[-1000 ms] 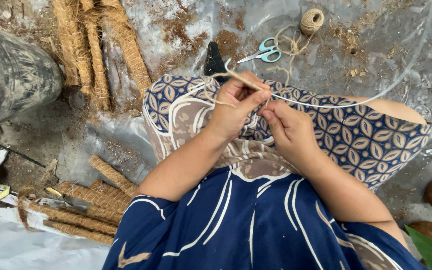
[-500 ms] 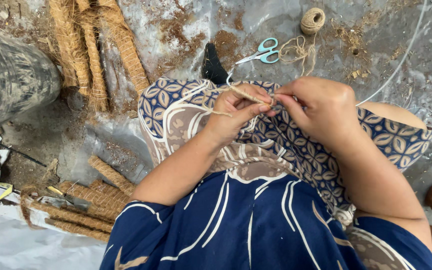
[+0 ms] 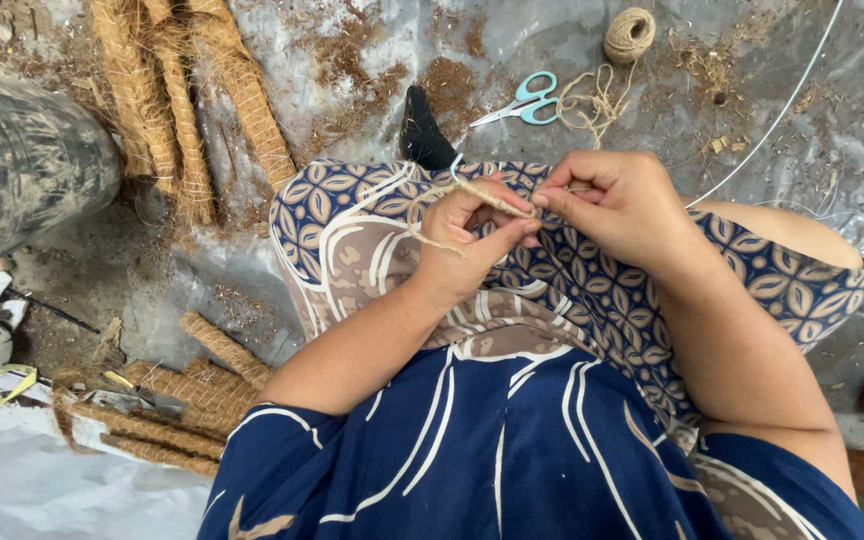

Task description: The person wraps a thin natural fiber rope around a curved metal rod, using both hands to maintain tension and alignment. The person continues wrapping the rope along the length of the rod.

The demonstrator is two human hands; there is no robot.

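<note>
Since 0.5 s ago both hands sit slightly lower over the patterned cloth (image 3: 592, 290) on the lap, right hand (image 3: 622, 210) now w/ knuckles more to the right. Left hand (image 3: 467, 240) pinches the twine strand (image 3: 482, 197) narrow betw. thumb & fingers; right hand is curled shut on the strand's right end, fingertips touching the left's. Far side: coir rolls (image 3: 182, 110) at left, scissors (image 3: 524, 100) & twine ball (image 3: 630, 32) beyond the hands.

Both hands (image 3: 552, 225) pinch twine (image 3: 487, 197) over the lap, scissors (image 3: 524, 100) and spool (image 3: 629, 33) beyond, coir rolls (image 3: 187, 120) left.
</note>
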